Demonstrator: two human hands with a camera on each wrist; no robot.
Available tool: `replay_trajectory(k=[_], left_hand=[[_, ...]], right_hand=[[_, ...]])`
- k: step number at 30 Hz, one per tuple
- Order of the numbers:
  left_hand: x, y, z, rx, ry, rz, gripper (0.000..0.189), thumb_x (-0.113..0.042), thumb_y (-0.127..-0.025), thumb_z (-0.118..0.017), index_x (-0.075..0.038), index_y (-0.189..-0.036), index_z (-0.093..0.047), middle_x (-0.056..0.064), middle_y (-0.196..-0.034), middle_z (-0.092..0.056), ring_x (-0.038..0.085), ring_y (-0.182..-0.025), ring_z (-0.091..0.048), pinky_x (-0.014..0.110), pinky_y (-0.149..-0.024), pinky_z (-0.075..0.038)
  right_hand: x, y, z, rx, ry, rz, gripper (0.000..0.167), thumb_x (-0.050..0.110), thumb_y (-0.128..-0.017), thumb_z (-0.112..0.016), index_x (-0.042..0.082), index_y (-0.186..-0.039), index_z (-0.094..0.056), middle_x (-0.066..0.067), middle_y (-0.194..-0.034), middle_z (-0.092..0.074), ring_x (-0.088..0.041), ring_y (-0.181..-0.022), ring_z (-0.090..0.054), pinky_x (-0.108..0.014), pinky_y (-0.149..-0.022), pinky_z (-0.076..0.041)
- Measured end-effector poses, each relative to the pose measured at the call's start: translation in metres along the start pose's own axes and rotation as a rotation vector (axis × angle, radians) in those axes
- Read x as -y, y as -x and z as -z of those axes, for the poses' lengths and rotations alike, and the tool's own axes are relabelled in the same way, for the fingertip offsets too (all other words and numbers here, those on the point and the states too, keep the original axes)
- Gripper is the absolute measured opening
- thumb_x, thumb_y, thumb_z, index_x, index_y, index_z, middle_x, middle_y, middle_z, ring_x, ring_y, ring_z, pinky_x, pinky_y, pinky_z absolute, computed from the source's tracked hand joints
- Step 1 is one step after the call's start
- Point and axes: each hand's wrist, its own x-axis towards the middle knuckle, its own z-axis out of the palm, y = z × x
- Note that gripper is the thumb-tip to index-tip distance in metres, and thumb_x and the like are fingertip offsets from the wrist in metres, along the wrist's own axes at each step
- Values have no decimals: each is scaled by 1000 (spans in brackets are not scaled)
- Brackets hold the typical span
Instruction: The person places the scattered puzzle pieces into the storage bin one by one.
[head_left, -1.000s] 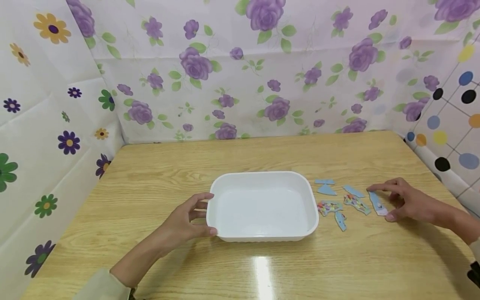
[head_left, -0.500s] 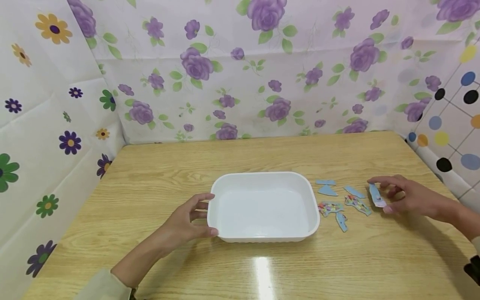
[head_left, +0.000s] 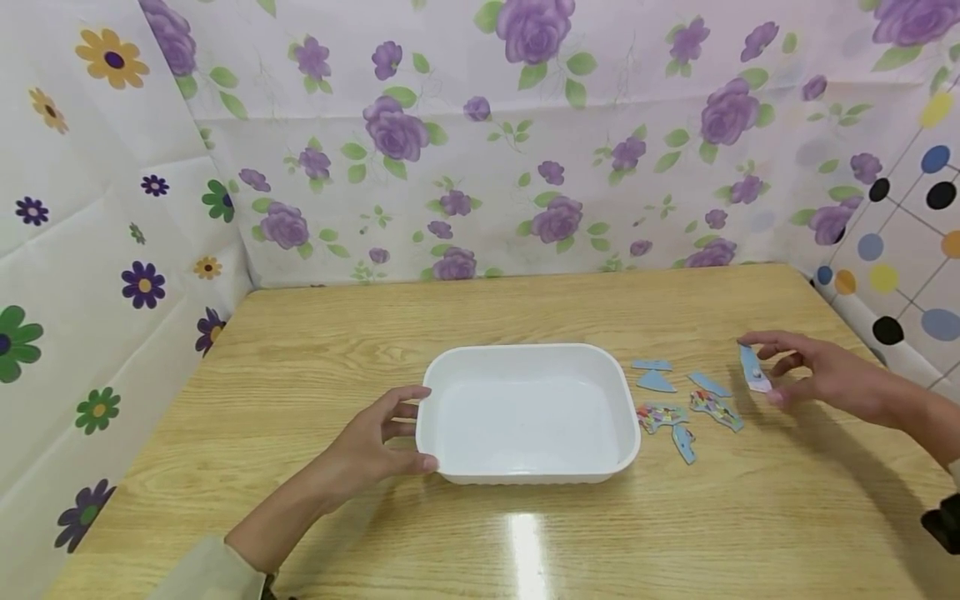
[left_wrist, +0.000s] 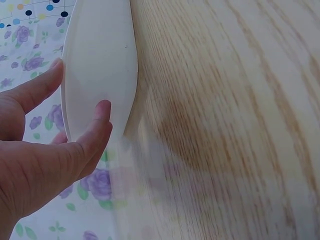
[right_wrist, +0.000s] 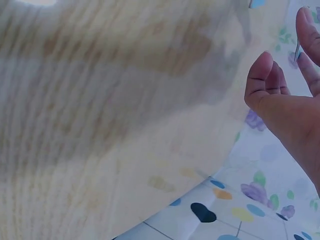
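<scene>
Blue puzzle piece (head_left: 753, 369), or at least that's what I'd call it, is in the right hand (head_left: 828, 379), held just off to the right of the other loose pieces. Index finger's on the far end, thumb on the near end, so it's gripped across its length. Right wrist cam only gets a thin sliver of it edge-on, but going by that and the shadow, I'd say it's up off the counter (head_left: 337, 333).

Left hand (head_left: 367, 442) has its fingers wrapped round the left end of the white tray (head_left: 525, 479), thumb by the near corner, probably steadying it. Six more bits lie flat right of the tray: plain blue ones like the triangular piece (head_left: 656, 382), plus a couple of busy ones like the multicoloured piece (head_left: 715, 409).

My read: step in hand is picking up a single piece, early days given how many are on the wood. Next move calls for a steady pinch and enough height to clear the others. Piece looks thin, so squeezing end to end could bow it or make it pop out.
</scene>
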Motion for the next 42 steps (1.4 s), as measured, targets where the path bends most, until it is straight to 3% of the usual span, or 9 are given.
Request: replay_trajectory(k=[3,6,15,42], left_hand=[[0,0,0,2,6,-3,88,-18,-75,-84,-13,-146,-33,18,-137,-43,35,-125,-47,40,-92,-52],[0,0,-1,2,6,-5,88,-18,-75,-84,-13,-146,-33,18,-137,-43,36,-125,-47,40,-93,-52],[2,1,0,1,0,-4,87,-19,-74,-84,-15,-146,-34,17,-138,-43,35,-126,-47,42,-93,-51],[3,0,0,-7,-7,-8,88,-21,-73,-85,-17,-145,-35,15,-137,-45,34,-126,-47,44,-95,-50]], right_hand=[[4,-3,1,-8,0,24,74,21,-86,-73,16,-149,-34,-13,-139,-36,-7,-106,-49,-30,-71,-52],[8,-5,2,-15,-9,52,72,18,-87,-73,16,-148,-35,-12,-137,-37,2,-101,-48,-29,-70,-53],[18,-10,6,-33,2,70,71,14,-87,-71,16,-148,-35,-5,-137,-37,4,-102,-46,-26,-71,-51],[72,-31,21,7,-44,114,71,13,-91,-67,19,-151,-30,-14,-140,-37,4,-105,-50,-28,-75,-54]])
